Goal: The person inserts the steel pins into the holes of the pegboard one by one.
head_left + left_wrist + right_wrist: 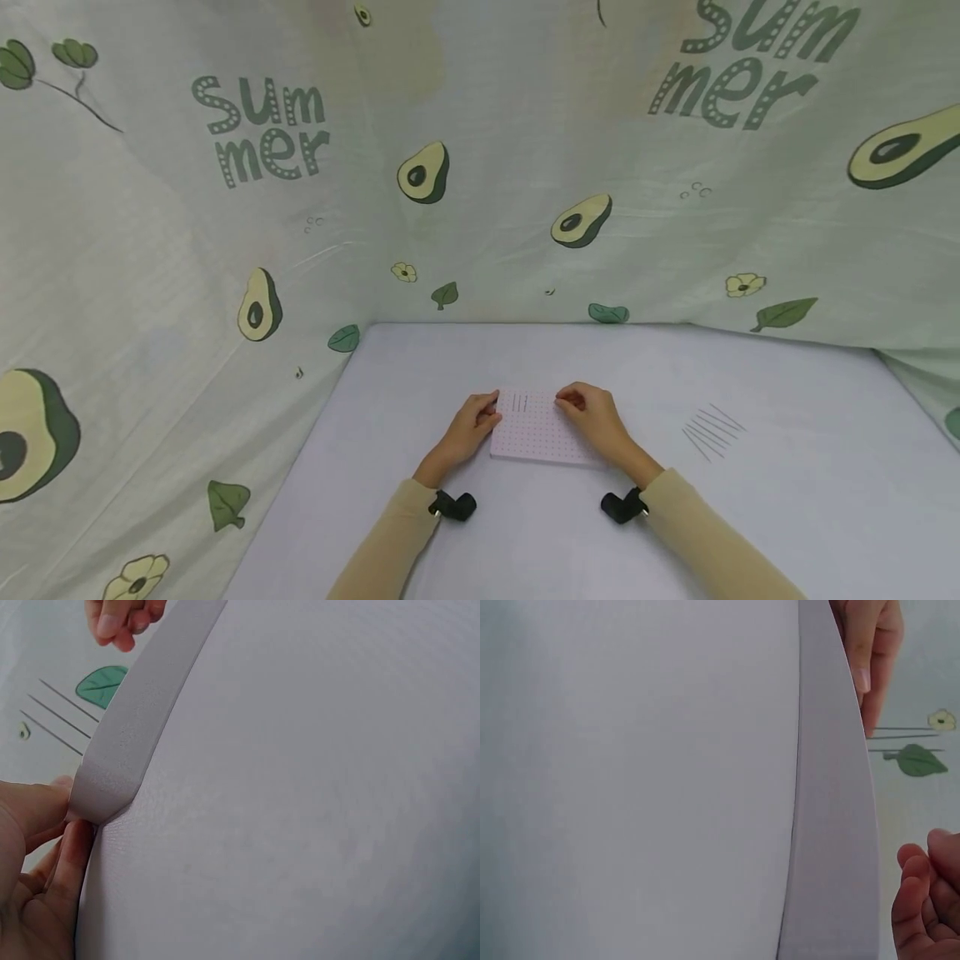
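A pale pink pegboard (536,433) with rows of small holes lies on the table. My left hand (468,429) grips its left edge near the far corner; in the left wrist view, the fingers (71,859) press round that corner. Three thin dark sticks (519,403) stand in the board near its far left, and in the left wrist view these sticks (60,716) rise past the board's edge. Above the far right part of the board is my right hand (596,417), thumb and fingertips close together. Whether something thin is between them cannot be made out.
Several loose thin sticks (712,432) lie side by side on the white table (810,500), right of the board. A printed cloth (495,108) with avocados and lettering hangs behind the table and along its left side. Each wrist wears a small black camera (456,505).
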{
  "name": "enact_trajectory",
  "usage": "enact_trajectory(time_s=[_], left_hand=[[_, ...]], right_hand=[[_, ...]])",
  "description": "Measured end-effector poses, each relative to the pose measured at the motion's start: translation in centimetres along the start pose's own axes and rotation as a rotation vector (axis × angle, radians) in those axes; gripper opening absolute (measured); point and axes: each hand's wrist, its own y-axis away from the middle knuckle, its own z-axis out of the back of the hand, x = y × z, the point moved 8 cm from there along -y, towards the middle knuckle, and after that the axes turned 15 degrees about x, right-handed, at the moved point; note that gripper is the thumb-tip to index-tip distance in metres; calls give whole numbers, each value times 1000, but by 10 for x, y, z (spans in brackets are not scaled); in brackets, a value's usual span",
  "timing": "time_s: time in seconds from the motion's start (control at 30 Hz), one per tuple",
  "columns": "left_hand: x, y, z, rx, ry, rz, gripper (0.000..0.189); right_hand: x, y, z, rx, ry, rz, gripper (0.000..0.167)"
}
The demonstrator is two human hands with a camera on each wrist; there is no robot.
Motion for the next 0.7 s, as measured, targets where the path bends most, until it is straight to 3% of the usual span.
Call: enact_trajectory(time_s=[0.3, 0.7], left_hand=[[4, -1, -2, -4, -3, 9, 48], [1, 0, -2, 6, -3, -1, 48]], right_hand=[[-5, 18, 31, -67, 56, 7, 10], [-18, 49, 66, -151, 119, -49, 10]])
